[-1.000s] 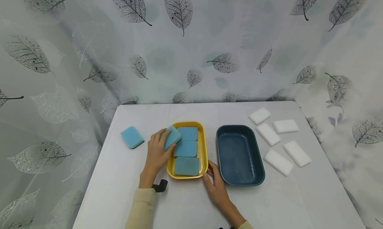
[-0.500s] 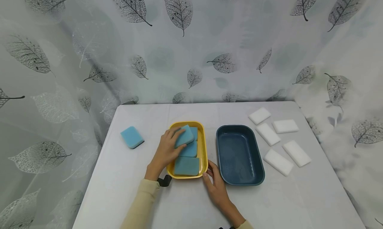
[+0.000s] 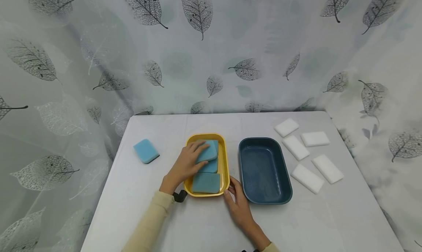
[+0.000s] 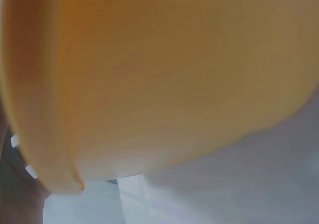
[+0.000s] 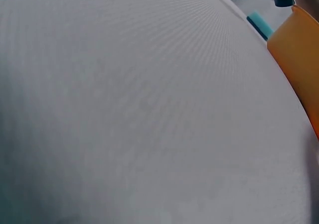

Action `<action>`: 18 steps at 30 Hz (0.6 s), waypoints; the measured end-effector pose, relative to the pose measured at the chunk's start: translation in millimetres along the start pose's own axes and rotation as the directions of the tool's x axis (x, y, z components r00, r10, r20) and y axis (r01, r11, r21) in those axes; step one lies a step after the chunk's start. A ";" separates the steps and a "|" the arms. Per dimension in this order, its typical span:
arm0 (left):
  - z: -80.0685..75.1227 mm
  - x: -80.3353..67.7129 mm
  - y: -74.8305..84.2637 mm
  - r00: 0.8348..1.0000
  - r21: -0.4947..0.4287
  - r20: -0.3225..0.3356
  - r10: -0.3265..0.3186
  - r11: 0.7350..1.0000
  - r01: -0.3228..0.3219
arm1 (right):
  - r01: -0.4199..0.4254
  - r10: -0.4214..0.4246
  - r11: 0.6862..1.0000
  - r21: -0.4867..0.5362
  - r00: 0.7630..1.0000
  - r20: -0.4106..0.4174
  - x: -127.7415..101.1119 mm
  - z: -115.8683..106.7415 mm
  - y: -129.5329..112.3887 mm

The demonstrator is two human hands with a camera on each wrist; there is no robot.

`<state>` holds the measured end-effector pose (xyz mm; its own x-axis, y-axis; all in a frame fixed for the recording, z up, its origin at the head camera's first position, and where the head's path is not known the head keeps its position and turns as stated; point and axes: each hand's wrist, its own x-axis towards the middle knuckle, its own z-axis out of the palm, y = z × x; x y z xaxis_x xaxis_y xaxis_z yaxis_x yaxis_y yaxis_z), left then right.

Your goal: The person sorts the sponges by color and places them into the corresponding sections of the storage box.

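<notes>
- One blue sponge [image 3: 146, 151] lies at the left of the white table [image 3: 115, 215].
- The left hand [image 3: 188, 161] grasps another sponge [image 3: 207, 153] between thumb and fingers, over three sponges [image 3: 206, 183] in the yellow tray [image 3: 225, 160].
- The right hand [image 3: 238, 204] touches that tray's near right corner; whether its fingers grip cannot be told.
- Beside it stands a dark blue tray [image 3: 265, 171].
- Five white blocks [image 3: 295, 148] lie rightmost.

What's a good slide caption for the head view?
Left hand grips a blue sponge over the yellow tray; right hand rests at its corner.
</notes>
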<state>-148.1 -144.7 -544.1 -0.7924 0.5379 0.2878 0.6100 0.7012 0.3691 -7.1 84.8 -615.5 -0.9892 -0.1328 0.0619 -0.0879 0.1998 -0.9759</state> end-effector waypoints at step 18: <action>1.1 13.4 -8.7 0.988 -0.020 0.138 0.069 0.998 -0.067 | -0.022 0.022 1.000 0.010 0.999 0.026 -1.3 -5.8 -32.7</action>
<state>-164.0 -143.1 -544.5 -0.7412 0.6446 0.1876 0.6617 0.6543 0.3662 -3.5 84.0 -582.5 -0.9875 -0.1538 0.0349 -0.0647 0.1934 -0.9790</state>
